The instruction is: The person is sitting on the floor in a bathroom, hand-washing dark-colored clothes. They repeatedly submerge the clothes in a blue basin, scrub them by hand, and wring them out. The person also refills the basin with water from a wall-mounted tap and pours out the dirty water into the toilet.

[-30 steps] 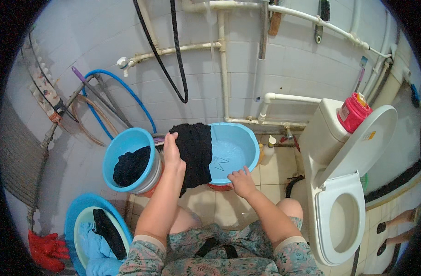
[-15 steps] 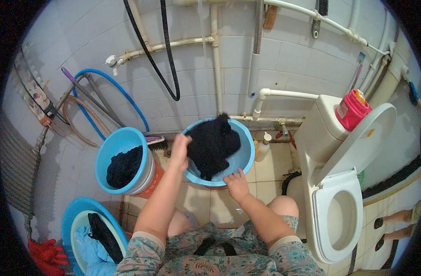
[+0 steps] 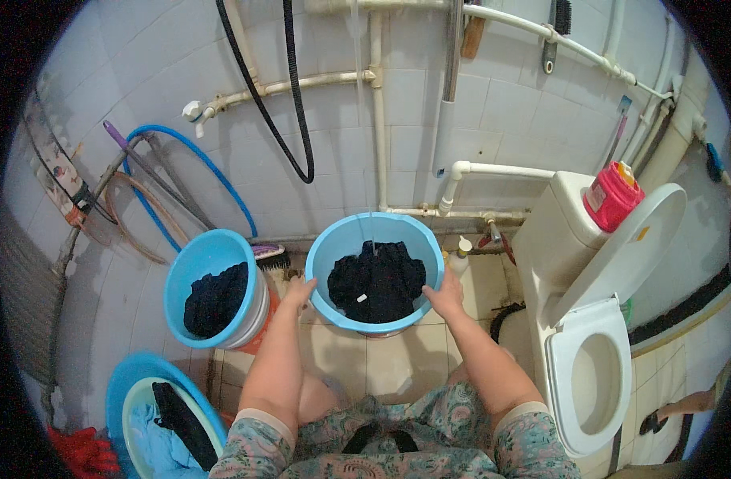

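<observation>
A light-blue plastic basin [image 3: 417,232] stands in front of me by the wall. Crumpled black cloth [image 3: 385,281] with a small white tag lies inside it. A thin stream of water [image 3: 362,160] falls from above onto the cloth. My left hand [image 3: 300,292] grips the basin's left rim, and my right hand [image 3: 446,294] grips the rim on the right, thumb on top. What the basin rests on is mostly hidden beneath it.
To the left, another blue basin [image 3: 216,242] holds dark cloth atop a bucket [image 3: 258,313]. Nearer, nested tubs [image 3: 119,391] hold light-blue and black cloth. A toilet [image 3: 554,351] stands right; bottles [image 3: 459,257] sit behind the basin. Another person's foot [image 3: 653,421] shows far right.
The black cloth, lifted in my left hand before, now lies in the basin. My left hand has moved to the left rim, my right hand farther right and up along it.
</observation>
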Available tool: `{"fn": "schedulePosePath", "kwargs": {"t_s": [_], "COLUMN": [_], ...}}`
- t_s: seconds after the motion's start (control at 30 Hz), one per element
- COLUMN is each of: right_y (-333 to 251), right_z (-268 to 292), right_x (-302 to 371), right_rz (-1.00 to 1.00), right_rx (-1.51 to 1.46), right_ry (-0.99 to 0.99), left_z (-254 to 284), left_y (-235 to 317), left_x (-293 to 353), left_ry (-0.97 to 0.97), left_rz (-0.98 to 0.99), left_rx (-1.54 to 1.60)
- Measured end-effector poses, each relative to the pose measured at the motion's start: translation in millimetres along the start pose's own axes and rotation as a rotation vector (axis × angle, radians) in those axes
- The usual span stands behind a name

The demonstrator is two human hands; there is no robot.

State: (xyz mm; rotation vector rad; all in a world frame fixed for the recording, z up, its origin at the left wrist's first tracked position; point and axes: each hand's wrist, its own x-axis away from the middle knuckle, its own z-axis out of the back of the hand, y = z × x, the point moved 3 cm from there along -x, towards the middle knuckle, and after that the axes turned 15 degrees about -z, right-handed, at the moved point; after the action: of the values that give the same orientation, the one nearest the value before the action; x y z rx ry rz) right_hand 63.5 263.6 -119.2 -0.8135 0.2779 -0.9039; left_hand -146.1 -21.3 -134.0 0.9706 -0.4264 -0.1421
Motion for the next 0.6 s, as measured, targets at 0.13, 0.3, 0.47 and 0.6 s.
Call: {"fn": "schedulePosePath", "kwargs": {"t_s": [0.13,0.3,0.47,0.6], "right_y": [17.6,32.8,23.9,0.4], "right_z": [-18.3,-33.4,-30.4,-11.1], "right_x": [-15.1,-41.4,-49.3,-35.0], "right_rz": [-0.402,-0.818,-0.905,-0.865], "right_rx": [-0.571,-0.973,-1.020,-0.991], "right_ry": [-0.365,-0.505,-0.560,-0.502], "left_z": [-10.0,-23.3,-39.1,-47.4], "left_y": [-2.7,-32.2,-21.7,-32.6], "left_x": [-6.7,-42.4,-30.6,-22.5], "left_ry": [-0.005,0.141,0.549,0.687], "left_rz": [-0.053,0.172,0.141,0.079], "left_rx": [0.314,0.535,0.966,1.000]}}
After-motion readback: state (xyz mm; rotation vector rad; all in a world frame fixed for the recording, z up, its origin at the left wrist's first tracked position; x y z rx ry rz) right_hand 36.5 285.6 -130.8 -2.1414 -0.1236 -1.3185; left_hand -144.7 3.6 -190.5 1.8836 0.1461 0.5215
